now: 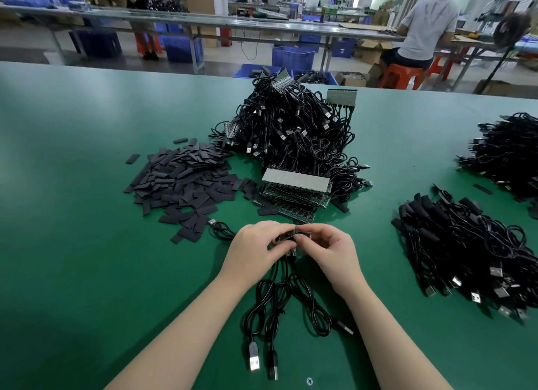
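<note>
Electronics assembly factory floor. The wide green work table (87,185) carried a big heap of black USB cables (291,127) wired to green circuit board panels (294,191), a pile of cut black sleeve pieces (180,182) and sorted cable bundles (465,244) at right. A board strip (283,238) with USB leads was being worked at the near edge (same parts as the heap). Behind stood long benches (174,19), blue plastic crates (292,57), cardboard boxes (372,51) and a worker (422,25) seated on a red stool (400,75).

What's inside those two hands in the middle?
A small green circuit board, pinched by the left hand and right hand, with black USB cables trailing out below. Their grip hides most of the board.
</note>
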Available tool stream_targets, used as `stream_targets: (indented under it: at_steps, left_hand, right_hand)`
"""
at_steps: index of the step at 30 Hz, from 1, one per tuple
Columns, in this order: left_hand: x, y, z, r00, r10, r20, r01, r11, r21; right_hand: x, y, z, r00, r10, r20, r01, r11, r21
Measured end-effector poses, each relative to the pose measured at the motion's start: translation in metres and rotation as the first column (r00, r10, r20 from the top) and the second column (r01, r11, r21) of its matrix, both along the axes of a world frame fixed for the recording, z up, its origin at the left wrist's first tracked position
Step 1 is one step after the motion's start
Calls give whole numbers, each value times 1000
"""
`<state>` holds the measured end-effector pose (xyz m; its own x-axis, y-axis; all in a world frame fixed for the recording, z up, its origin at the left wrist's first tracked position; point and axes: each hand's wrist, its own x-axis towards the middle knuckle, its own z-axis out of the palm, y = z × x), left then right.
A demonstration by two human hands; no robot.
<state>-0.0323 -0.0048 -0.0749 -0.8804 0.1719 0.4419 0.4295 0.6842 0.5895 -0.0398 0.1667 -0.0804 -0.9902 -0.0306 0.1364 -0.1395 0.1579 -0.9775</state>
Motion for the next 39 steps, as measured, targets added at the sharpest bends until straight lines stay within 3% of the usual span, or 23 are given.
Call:
stream_targets:
  at_steps: [8,13,26,31,39]
  left_hand:
    - [0,0,-1,998,14,59,-14,1000,-2]
    - [1,0,0,998,21,57,-22,1000,21]
    - [1,0,-1,1000,7,-10,-7,1000,26]
    - [2,3,0,1000,-3,-26,4,999,36]
    - [0,2,-1,1000,13,-22,-13,1000,-12]
  right_hand:
    - [2,4,3,998,51,32,-48,995,-90]
    - [5,3,7,993,117,16,-116,992,-44]
    - [6,1,5,999,42,-22,-42,999,-1]
    - [3,5,5,997,-59,47,66,987,-145]
    - [4,5,4,998,-9,61,20,982,-187]
